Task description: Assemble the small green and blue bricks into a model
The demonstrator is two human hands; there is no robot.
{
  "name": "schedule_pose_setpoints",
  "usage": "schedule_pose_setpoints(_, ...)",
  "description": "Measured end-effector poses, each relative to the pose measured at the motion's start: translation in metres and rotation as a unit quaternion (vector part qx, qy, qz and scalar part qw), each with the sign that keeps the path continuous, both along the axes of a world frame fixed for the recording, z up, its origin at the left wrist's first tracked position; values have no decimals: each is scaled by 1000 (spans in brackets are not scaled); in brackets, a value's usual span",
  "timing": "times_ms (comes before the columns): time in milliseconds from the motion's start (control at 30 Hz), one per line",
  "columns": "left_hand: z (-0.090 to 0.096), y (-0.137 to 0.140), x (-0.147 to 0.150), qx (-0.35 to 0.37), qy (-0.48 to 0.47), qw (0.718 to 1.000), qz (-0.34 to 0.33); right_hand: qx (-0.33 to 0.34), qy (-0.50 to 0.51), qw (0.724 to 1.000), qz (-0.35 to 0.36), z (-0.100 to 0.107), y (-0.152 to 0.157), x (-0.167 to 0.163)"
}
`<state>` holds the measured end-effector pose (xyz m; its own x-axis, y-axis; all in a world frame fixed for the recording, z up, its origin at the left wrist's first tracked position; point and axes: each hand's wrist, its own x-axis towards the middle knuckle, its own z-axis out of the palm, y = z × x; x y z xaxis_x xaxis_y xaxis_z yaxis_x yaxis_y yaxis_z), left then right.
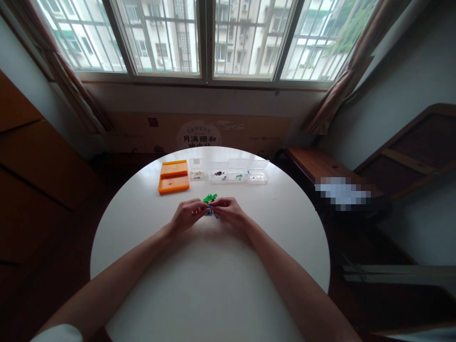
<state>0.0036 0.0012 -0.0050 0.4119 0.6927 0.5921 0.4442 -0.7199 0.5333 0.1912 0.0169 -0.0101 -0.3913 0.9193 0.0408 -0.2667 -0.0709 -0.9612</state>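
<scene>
Over the middle of the white round table, a small green-and-blue toy model (210,198), seemingly made of building bricks, is held between my two hands. My left hand (188,212) pinches it from the left, fingertips closed at its middle. From the right, my right hand (230,211) grips it the same way, its fingertips close to the left ones. Green pieces stick up above the fingers and blue bits show below. The fingers cover the model's middle, so its exact shape is hidden.
Beyond my hands an orange tray (174,184) lies at the left on the table (210,285). Right of it stand clear plastic boxes (218,178) with raised lids, holding small dark, green and pale pieces. A wooden bench (317,161) stands past the table's right edge.
</scene>
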Motion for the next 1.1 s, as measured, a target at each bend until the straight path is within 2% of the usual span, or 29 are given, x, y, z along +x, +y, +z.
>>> schedule_pose_setpoints(233,-2,1,-2,-2,2,1000,-3,-11,14,1000,-11,-3,1,-1)
schedule_pose_setpoints(500,-3,2,-1,3,-3,1000,16,22,17,999,-41,-5,2,-4)
schedule_pose_setpoints(1100,-3,2,-1,20,21,999,40,28,22,998,-44,-7,3,-5)
